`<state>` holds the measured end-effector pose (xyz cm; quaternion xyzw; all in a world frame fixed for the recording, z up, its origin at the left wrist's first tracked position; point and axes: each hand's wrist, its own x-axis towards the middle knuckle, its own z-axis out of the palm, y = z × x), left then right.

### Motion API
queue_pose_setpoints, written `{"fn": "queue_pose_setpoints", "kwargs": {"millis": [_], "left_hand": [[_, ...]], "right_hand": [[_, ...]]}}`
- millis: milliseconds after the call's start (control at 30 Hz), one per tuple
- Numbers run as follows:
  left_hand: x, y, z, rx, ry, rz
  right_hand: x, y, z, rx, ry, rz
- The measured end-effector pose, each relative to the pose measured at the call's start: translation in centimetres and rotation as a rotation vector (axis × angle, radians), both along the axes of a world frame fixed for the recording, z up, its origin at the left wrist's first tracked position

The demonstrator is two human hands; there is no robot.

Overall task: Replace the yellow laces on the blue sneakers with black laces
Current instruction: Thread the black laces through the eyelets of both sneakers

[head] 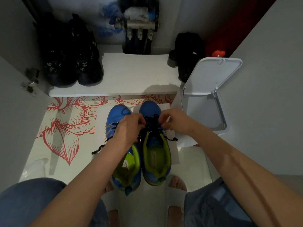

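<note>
Both hands meet over the right blue sneaker [150, 108] — left hand [129, 126] and right hand [177, 122], fingers curled in, pinching the black lace [153, 123] at its eyelets — the left blue sneaker [114, 115] just beside it on the flowered floor [65, 128].

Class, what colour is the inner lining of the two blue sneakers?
Lime green; the lining shows best in the head view.

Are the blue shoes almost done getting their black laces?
Nearly. No yellow lace shows; both shoes carry black ones. The left shoe looks threaded, its lace end lying loose. The left hand and right hand pinch the black lace on the right shoe. Left, probably: tightening and tying both.
</note>
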<state>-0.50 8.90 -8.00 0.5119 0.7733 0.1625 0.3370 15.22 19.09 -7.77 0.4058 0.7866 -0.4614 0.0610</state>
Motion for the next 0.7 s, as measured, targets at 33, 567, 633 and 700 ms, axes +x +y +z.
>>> {"fn": "queue_pose_setpoints", "kwargs": {"millis": [33, 567, 633, 700], "left_hand": [[0.1, -0.1, 0.1, 0.012, 0.013, -0.002], [0.9, -0.2, -0.4, 0.067, 0.128, -0.058], [0.9, -0.1, -0.2, 0.063, 0.124, -0.065], [0.9, 0.1, 0.0, 0.068, 0.144, -0.081]], "right_hand": [[-0.2, -0.1, -0.1, 0.010, 0.021, -0.011], [-1.0, -0.4, 1.1, 0.165, -0.034, 0.157], [-0.8, -0.2, 0.9, 0.133, -0.033, 0.135], [-0.7, 0.0, 1.0, 0.109, -0.030, 0.128]]}}
